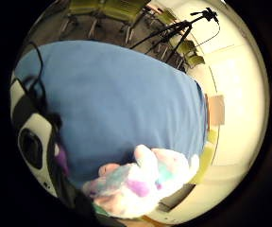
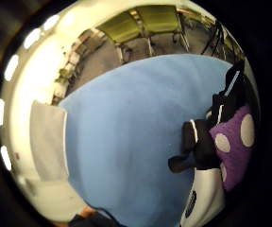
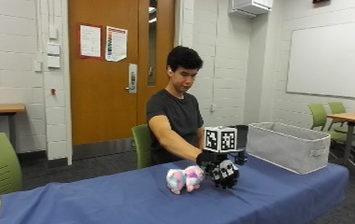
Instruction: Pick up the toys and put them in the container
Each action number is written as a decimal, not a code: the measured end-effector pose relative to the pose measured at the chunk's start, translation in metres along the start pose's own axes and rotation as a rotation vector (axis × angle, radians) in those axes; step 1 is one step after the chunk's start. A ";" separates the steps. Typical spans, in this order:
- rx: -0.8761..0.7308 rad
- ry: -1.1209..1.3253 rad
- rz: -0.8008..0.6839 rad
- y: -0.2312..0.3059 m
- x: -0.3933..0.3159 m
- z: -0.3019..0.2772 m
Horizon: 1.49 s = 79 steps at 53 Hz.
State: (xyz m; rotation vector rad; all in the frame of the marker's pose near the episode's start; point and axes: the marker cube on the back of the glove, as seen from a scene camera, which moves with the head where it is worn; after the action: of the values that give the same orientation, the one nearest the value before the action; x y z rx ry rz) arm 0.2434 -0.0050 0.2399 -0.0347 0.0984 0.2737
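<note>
Gloved right hand (image 3: 224, 171): hovering over the blue tablecloth (image 3: 165, 198), fingers curling round a purple white-spotted toy (image 2: 234, 144).
Pastel plush toy (image 3: 185, 179): lying on the cloth just beside the hand.
Grey fabric container (image 3: 287, 145): sitting at the table's far end, apart from both toys.

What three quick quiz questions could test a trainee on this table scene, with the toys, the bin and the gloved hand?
1. True or false: the pastel plush toy lies inside the grey fabric container.
2. Which colour is the tablecloth? A) red B) blue C) green
3. Fill in: the toy seen in the grip of the gloved right hand, in the thumb side palm view, is purple with white ____.

Key: 1 false, it lies on the cloth beside the hand; 2 B; 3 dots.
</note>
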 end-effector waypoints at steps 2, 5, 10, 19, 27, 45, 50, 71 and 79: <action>-0.014 -0.006 -0.005 0.000 -0.001 -0.005; -0.026 -0.020 -0.011 -0.001 -0.004 -0.012; -0.016 -0.064 -0.028 -0.002 -0.013 -0.037; 0.048 -0.079 -0.072 -0.011 -0.043 -0.111; 0.106 -0.062 -0.129 -0.019 -0.083 -0.174; 0.228 -0.176 -0.449 0.002 -0.228 -0.290; 0.263 -0.160 -0.451 0.006 -0.283 -0.317; 0.227 -0.263 -0.780 0.011 -0.415 -0.309; 0.183 -0.214 -0.714 0.010 -0.433 -0.291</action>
State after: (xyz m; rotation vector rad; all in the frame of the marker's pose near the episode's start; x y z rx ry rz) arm -0.2007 -0.1251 -0.0060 0.1407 -0.1046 -0.4451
